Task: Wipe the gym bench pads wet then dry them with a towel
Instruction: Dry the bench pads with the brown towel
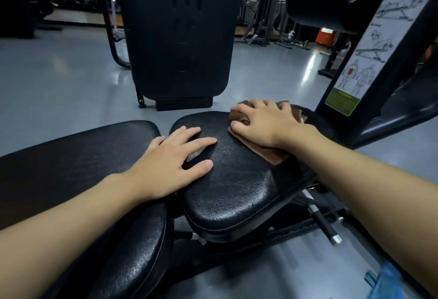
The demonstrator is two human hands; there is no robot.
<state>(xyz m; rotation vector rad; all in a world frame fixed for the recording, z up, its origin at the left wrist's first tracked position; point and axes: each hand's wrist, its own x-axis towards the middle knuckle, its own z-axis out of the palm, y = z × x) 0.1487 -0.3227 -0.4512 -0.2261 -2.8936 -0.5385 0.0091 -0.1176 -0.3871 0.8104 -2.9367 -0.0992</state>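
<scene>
head-worn wide-angle view looks forward and down, close over the bench pad (232, 180)

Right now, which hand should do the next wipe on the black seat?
Probably the right hand: it grips the brown cloth on the seat pad, ready to wipe. The left hand lies flat on the pad, holding nothing.

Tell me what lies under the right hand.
A brown cloth lies under the right hand, which grips it against the black seat pad. The cloth's middle and the pad beneath it are covered.
</scene>
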